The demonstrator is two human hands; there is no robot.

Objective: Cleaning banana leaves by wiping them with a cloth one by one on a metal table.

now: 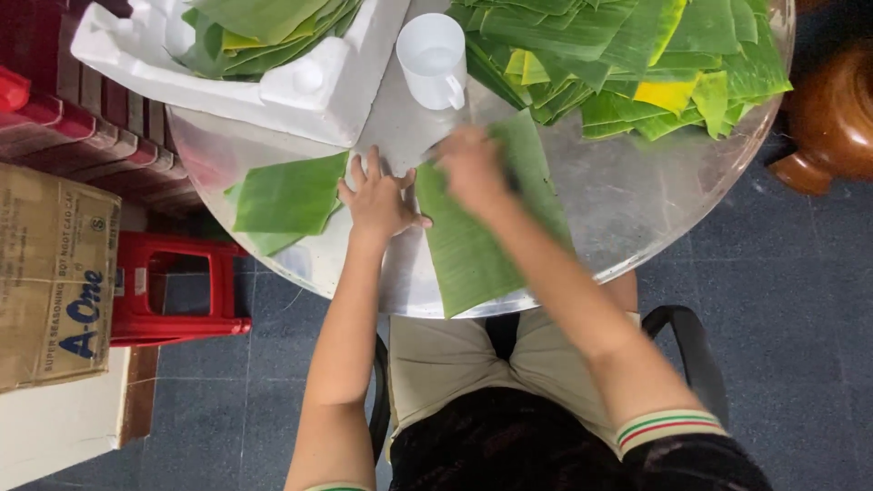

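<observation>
1. Left hand [377, 195] lies flat, palm down, fingers spread apart, pinning the left edge of the banana leaf strip [477, 241]. It clamps nothing, it only presses down. Right hand [471, 168] is motion-blurred on top of the same strip near its upper end; whether its fingers are spread, closed or holding a cloth cannot be told.
2. Round metal table [627, 205]: shiny and smooth, so probably slippery. The strip lies on it from 12 to 6 o'clock in front of the person, its lower end overhanging the near rim.
3. Leaf pile [637, 55] at 1 o'clock: many cut green pieces, a few yellowed. The frame top cuts it off, so depth and count are unknown.
4. White foam tray [318, 86] at 11 o'clock holds more leaves; the frame edge crops it.
5. The strip itself, by judgement: very light, thin and floppy, likely to tear along its ribs and to slide on the metal. Best held flat with a palm at an edge, or lifted by an end with a loose pinch, not crumpled.
6. Smaller leaf piece [291, 195] at 9 o'clock of the left hand, just beside it, stacked on another piece.
7. White plastic cup [435, 59] at 12 o'clock, upright; its contents cannot be made out.
8. Hidden: the strip's upper part under the right hand, and the table's far side under the leaves.
</observation>
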